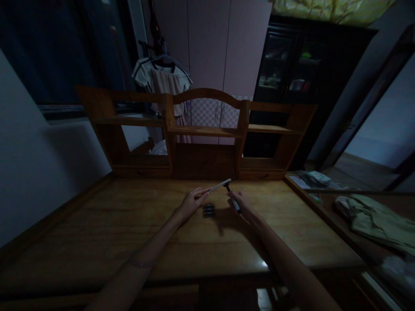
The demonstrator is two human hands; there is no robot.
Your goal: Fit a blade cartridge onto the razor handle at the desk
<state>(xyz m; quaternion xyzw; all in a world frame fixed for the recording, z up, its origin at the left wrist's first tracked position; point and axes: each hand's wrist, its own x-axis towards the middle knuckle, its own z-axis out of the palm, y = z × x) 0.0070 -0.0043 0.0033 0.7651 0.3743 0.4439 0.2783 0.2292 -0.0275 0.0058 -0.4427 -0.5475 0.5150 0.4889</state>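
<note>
My left hand (192, 203) is closed around the near end of a slim white stick (218, 185), its kind too dim to make out. The stick slants up to the right, and its far end meets the head of a razor (236, 205). Wrapped round the razor's black and light handle is my right hand (240, 202), with the head pointing up and away from me. Whether the stick and the razor head press together or just overlap, I cannot tell. Below and between both hands, a small pack of dark razor cartridges (209, 211) lies on the wooden desk (155, 242).
A wooden shelf unit (204, 131) with small drawers stands along the desk's back edge. On the right, beyond the raised desk edge, lie a pale green garment (372, 216) and papers (311, 179). Clothes (165, 82) hang behind the shelf. The room is dim.
</note>
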